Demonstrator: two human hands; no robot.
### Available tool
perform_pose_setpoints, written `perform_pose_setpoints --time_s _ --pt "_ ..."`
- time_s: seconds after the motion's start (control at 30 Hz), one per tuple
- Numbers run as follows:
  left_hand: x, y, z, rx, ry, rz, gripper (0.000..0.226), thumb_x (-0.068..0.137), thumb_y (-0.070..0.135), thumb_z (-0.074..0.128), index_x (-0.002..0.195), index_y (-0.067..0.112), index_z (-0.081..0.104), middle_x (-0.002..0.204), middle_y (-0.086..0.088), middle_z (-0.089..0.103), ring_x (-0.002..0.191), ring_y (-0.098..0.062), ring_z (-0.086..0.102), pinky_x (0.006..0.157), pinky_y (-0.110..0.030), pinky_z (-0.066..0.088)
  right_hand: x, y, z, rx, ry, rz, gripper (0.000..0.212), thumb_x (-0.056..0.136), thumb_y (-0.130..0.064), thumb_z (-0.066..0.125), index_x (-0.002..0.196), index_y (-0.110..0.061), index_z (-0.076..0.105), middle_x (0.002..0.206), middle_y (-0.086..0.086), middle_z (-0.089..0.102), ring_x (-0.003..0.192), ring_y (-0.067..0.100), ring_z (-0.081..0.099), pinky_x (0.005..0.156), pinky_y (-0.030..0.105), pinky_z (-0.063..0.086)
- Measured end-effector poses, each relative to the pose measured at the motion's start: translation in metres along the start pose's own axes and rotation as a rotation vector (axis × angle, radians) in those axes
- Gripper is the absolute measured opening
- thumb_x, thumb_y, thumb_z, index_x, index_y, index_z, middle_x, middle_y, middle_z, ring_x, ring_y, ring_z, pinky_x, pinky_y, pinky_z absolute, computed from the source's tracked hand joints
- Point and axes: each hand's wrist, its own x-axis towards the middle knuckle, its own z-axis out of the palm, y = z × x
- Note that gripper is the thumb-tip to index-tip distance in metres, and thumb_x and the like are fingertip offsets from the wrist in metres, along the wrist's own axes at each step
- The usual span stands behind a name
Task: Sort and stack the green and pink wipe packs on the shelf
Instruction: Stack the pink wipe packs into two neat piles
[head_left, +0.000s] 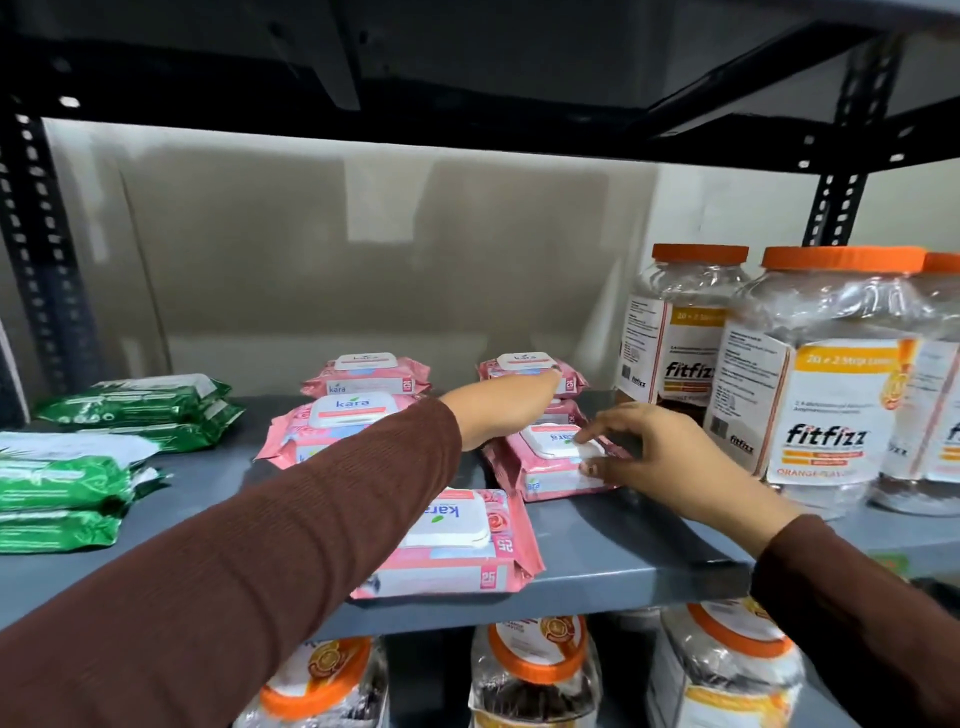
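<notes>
Green wipe packs lie in two stacks at the shelf's left: one at the back (140, 405), one nearer the front (67, 483). Pink packs are spread over the middle: one at the back (369, 374), one before it (337, 426), one at the front edge (457, 545). Further right, a pink pack (530, 364) tops a small back stack. My left hand (504, 410) reaches across to it, fingertips touching its front; the grip is hidden. My right hand (644, 457) pinches the right end of another pink pack (545, 462), which lies tilted before that stack.
The grey metal shelf (623, 571) has a black slotted upright (41, 249) at the left and a dark shelf close above. Tall clear jars with orange lids (826, 384) crowd the right end. More such jars (530, 670) stand on the shelf below.
</notes>
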Motion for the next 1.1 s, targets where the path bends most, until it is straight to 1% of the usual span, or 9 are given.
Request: perform_pose_setpoints --time_s 0.1,0.23,0.37,0.47,0.57,0.67,0.83,0.97,1.1 --pt "-0.004 0.004 0.002 0.124 0.050 0.008 0.051 0.101 0.046 0.020 0.134 0.019 0.047 0.117 -0.005 0.062 0.101 -0.022 0.059 0.086 -0.030 0.041 0.005 0.009 -0.001 -0.054 0.066 0.025 0.025 0.076 -0.011 0.077 0.096 -0.026 0.077 0.094 -0.004 0.066 0.091 0.018 0.062 0.078 0.026 0.043" --pt "-0.012 0.006 0.002 0.124 0.007 -0.129 0.067 0.093 0.062 0.011 0.146 0.024 0.026 0.094 -0.019 0.071 0.073 -0.025 0.068 0.058 -0.022 0.046 0.005 0.005 -0.005 -0.075 0.074 0.126 0.027 0.085 -0.006 0.063 0.098 -0.024 0.078 0.101 0.001 0.074 0.086 0.016 0.063 0.080 0.028 0.050" --pt "-0.009 0.004 -0.004 -0.115 -0.154 -0.307 0.086 0.083 0.077 0.009 0.143 0.016 0.022 0.090 -0.023 0.073 0.082 -0.035 0.071 0.089 -0.040 0.050 0.002 -0.008 -0.008 -0.003 -0.069 0.227 0.041 0.083 -0.055 0.059 0.112 -0.030 0.072 0.111 -0.007 0.074 0.095 0.012 0.064 0.087 0.033 0.051" --pt "-0.002 0.001 -0.012 -0.101 -0.047 -0.310 0.081 0.084 0.075 0.018 0.123 0.008 0.045 0.083 -0.019 0.075 0.078 -0.033 0.071 0.078 -0.038 0.055 0.003 -0.016 -0.007 -0.215 -0.152 0.184 0.083 0.054 -0.087 0.053 0.121 -0.038 0.062 0.111 -0.019 0.066 0.103 0.012 0.062 0.092 0.045 0.049" --pt "0.003 -0.001 -0.015 -0.027 0.148 -0.226 0.072 0.088 0.068 0.025 0.107 0.007 0.060 0.088 -0.014 0.072 0.072 -0.027 0.062 0.078 -0.035 0.054 0.009 -0.012 -0.013 -0.144 -0.268 0.124 0.069 0.065 -0.067 0.067 0.129 -0.043 0.056 0.107 -0.026 0.057 0.102 0.008 0.056 0.095 0.044 0.045" --pt "-0.003 -0.003 -0.013 -0.043 0.133 -0.232 0.060 0.088 0.068 0.026 0.091 0.017 0.058 0.097 -0.006 0.058 0.077 -0.023 0.048 0.077 -0.031 0.044 0.009 -0.005 -0.018 0.014 -0.383 0.077 0.054 0.085 -0.033 0.072 0.134 -0.043 0.053 0.115 -0.024 0.055 0.100 -0.001 0.055 0.088 0.021 0.044" --pt "-0.017 0.001 -0.007 -0.212 -0.068 -0.304 0.060 0.093 0.062 0.025 0.137 0.022 0.037 0.149 -0.011 0.035 0.126 -0.028 0.042 0.099 -0.040 0.034 0.006 0.011 -0.004 0.134 -0.333 0.101 0.060 0.090 -0.026 0.068 0.143 -0.040 0.043 0.132 -0.020 0.054 0.115 -0.001 0.055 0.099 0.018 0.042" --pt "-0.018 0.004 -0.007 -0.334 -0.098 -0.339 0.066 0.089 0.067 0.031 0.124 0.013 0.044 0.137 -0.017 0.046 0.089 -0.025 0.062 0.083 -0.041 0.048 -0.001 0.015 0.000 0.404 -0.301 0.227 0.022 0.091 -0.029 0.065 0.107 -0.041 0.057 0.107 -0.028 0.065 0.098 -0.008 0.064 0.092 0.016 0.047" --pt "-0.018 0.007 -0.009 -0.323 -0.129 -0.370 0.079 0.087 0.071 0.029 0.131 0.006 0.040 0.129 -0.016 0.052 0.078 -0.023 0.067 0.069 -0.035 0.053 -0.006 0.008 0.003 0.381 -0.282 0.233 0.029 0.093 -0.028 0.063 0.119 -0.040 0.058 0.113 -0.024 0.068 0.110 0.000 0.063 0.107 0.032 0.044"
